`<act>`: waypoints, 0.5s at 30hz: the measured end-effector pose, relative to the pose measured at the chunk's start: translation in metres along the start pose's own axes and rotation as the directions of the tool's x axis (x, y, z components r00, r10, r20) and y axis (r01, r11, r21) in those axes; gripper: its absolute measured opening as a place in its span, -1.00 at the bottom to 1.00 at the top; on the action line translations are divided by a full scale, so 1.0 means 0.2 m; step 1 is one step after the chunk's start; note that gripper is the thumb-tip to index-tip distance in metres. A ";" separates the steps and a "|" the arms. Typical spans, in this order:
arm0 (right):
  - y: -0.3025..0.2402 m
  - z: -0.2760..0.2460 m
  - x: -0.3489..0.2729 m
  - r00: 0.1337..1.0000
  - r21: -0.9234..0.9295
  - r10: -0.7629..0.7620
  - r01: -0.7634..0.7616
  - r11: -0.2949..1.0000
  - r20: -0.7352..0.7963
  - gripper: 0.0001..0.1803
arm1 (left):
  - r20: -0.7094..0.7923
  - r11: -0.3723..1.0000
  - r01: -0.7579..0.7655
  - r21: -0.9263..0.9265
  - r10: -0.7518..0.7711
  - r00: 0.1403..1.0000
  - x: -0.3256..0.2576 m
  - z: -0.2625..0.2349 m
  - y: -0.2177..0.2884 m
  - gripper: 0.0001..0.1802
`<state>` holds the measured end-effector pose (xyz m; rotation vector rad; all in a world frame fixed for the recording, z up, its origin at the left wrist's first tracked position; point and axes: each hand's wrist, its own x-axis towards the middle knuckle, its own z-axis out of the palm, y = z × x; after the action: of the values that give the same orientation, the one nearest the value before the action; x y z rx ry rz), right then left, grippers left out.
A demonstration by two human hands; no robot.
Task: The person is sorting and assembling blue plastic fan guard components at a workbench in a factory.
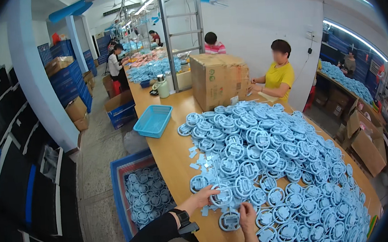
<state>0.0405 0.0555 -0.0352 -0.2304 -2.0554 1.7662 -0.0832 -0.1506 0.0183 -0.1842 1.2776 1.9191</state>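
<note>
Pretty cramped from where I'm driving: the blue parts pile (276, 160) eats most of the table (171, 153), leaving a bare strip down its left edge. Further up that strip a blue tray (153, 121) and carton (218, 79) block things.

The left hand (206, 195) rests on a round plastic part (222, 196) at the near edge of the heap of parts (276, 160), and the right hand (247, 214) lies just right of a single part (229, 221) on the surface (171, 155). Ahead of both hands the heap spreads away and to the right, with small loose tabs (198, 160) beside its left edge. Farther ahead and left sits a tray (153, 121), behind the heap a cardboard box (218, 79), and left of the left hand, down on the floor, a crate of parts (147, 196).
</note>
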 end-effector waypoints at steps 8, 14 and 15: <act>-0.36 0.07 0.02 0.881 -0.501 -0.453 0.455 0.736 0.136 -0.81 | -0.053 0.984 -0.127 -0.128 0.121 0.991 0.00 0.16 -0.28 -0.54; -0.43 0.05 -0.03 0.847 -0.555 -0.521 0.484 0.677 0.103 -0.76 | -0.083 0.998 -0.032 -0.054 0.028 0.996 -0.02 0.21 -0.38 -0.53; -0.41 0.05 -0.03 0.856 -0.545 -0.507 0.474 0.692 0.102 -0.72 | -0.076 0.999 -0.013 -0.051 0.009 0.997 -0.03 0.23 -0.35 -0.53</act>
<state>0.0530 0.0290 0.0421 0.1099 -2.2658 0.8062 -0.0172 -0.1035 -0.0060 -0.2793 1.2820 1.9724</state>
